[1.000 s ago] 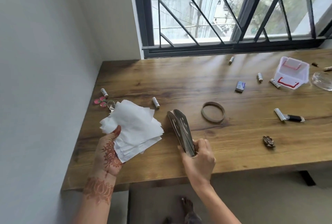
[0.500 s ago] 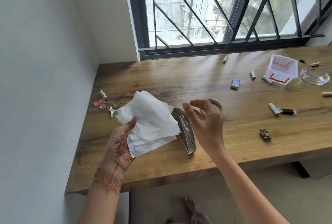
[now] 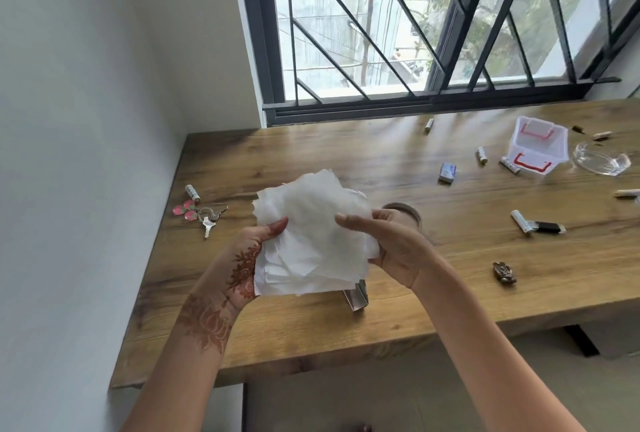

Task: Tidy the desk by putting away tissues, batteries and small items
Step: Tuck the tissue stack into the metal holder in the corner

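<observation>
Tissue step in hand. Stack of tissues (image 3: 313, 234) held above the desk (image 3: 311, 161) at centre frame, left hand (image 3: 254, 255) closed on its left edge with thumb on top, right hand (image 3: 388, 241) closed on its right edge, thumb over the sheets and fingers underneath. Sheets fanned and uneven (soft, easy to crumple), so probably being squared up. Directly below, lower centre, a metal holder (image 3: 356, 295) on the desk, mostly hidden by the stack; only its near end showing.

Next move, by judgement: even out the edges, then slide the stack down into the holder's slot, keeping the sheets together and the holder from tipping.

Count of what lies on the desk: batteries, five clearly seen, namely one (image 3: 192, 193) at left by the keys (image 3: 204, 217), one (image 3: 429, 125) near the window (image 3: 415, 33), one (image 3: 481, 155) and one (image 3: 510, 165) close beside the clear box (image 3: 535, 146) at upper right, one (image 3: 520, 221) at right, touching a small black item (image 3: 549, 226). One bunch of keys with a pink tag. One small blue-grey block (image 3: 447, 173). One ring (image 3: 407, 215), partly behind the right hand. One small brown ornament (image 3: 504, 272). One glass dish (image 3: 601, 160) at far right. Two or three pale cylinders at the right edge, too small to tell what.
</observation>
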